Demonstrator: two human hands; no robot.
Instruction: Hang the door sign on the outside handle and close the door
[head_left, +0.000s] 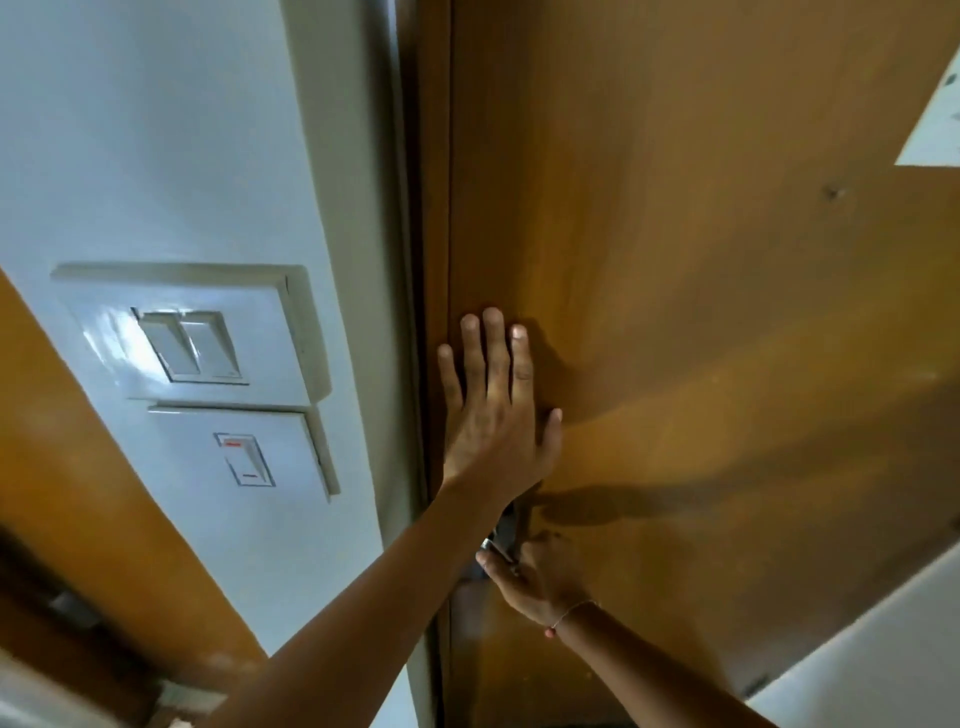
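Left hand (493, 410) flat on door (675, 312), grip wide — right hand (535, 582) grip holding handle (501, 540).

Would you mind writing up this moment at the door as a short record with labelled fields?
door: brown wooden door, its edge against the frame, seemingly shut or nearly so
left hand: left hand flat on the door near its edge, fingers spread and pointing up
right hand: right hand on the metal handle, below the left hand
door sign: not visible
wall: two switch plates left of the frame, the upper one a double rocker
wrist: thin bracelet on the right wrist
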